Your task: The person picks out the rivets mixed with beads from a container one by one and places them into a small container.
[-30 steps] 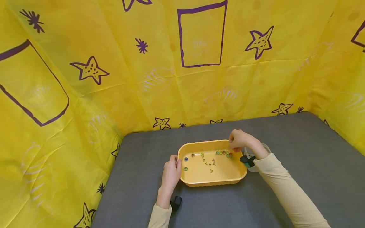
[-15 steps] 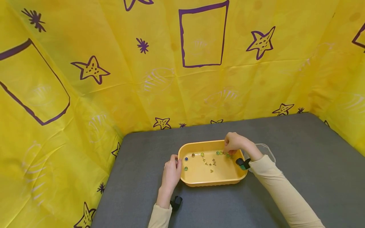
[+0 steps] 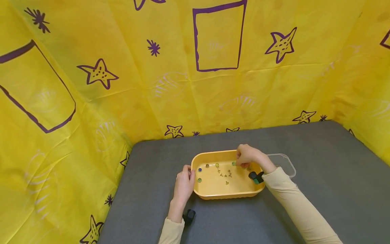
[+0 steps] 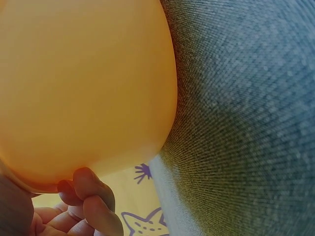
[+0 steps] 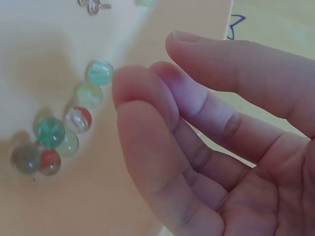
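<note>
I am looking at a grey table [image 3: 320,176] walled by a yellow cloth [image 3: 122,67] printed with purple stars. Near the middle of it, an orange tray [image 3: 225,195] is sitting, oval-cornered and shallow, with glossy walls. A clear container [image 3: 287,162] is lying just beside its right end.

My left hand [image 3: 184,181] is gripping the tray's left rim, fingers curled around the edge; the left wrist view is showing those fingers [image 4: 91,199] tucked under the tray's rounded outer wall [image 4: 83,83]. My right hand [image 3: 245,156] is hanging over the tray's far right corner, fingers loosely bent and apart, holding nothing that I can see in the right wrist view [image 5: 206,147].

Just below those fingertips a cluster of glass marbles [image 5: 59,130] is resting, green, clear and red-streaked, touching one another. Small brass tacks [image 3: 224,174] are lying scattered mid-tray, and three more marbles [image 3: 199,169] are sitting well apart near the left wall. Open grey table is surrounding the tray on the near and far sides.
</note>
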The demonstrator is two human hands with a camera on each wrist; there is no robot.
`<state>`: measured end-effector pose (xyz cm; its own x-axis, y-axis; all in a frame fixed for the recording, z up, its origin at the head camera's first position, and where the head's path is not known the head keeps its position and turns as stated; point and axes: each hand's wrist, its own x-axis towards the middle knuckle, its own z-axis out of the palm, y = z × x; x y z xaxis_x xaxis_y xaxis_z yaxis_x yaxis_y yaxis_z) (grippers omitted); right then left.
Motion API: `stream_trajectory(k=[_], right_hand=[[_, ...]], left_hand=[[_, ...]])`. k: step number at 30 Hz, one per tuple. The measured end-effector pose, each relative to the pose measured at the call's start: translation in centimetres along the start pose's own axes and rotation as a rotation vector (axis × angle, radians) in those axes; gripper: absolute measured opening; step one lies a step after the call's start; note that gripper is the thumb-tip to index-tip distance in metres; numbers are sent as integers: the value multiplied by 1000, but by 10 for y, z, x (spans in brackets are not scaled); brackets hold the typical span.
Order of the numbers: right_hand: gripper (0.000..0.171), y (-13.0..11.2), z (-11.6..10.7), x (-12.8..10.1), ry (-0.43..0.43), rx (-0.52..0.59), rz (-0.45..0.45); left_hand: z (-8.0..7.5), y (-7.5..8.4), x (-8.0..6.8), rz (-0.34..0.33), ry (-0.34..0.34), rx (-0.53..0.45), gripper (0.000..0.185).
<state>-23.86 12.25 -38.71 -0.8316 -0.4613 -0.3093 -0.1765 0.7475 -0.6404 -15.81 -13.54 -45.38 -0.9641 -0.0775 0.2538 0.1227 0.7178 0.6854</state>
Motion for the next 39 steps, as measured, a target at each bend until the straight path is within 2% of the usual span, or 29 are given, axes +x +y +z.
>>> stream_trajectory(k=[13,21,30,39], right_hand=[[22,-2,16,9,-8,-35,-27],[26,-2,25,15,-46,-32,-61],[25,-8,32,18,-58,-57,-44],[17,-8,37,18,-72,-49,-74]], left_hand=[[0,1,1,23,11,-5,13],[-1,1,0,15,13,-2,13],[-1,1,-1,18,8,-10,14],[-1,1,-1,19,7,-15,13]])
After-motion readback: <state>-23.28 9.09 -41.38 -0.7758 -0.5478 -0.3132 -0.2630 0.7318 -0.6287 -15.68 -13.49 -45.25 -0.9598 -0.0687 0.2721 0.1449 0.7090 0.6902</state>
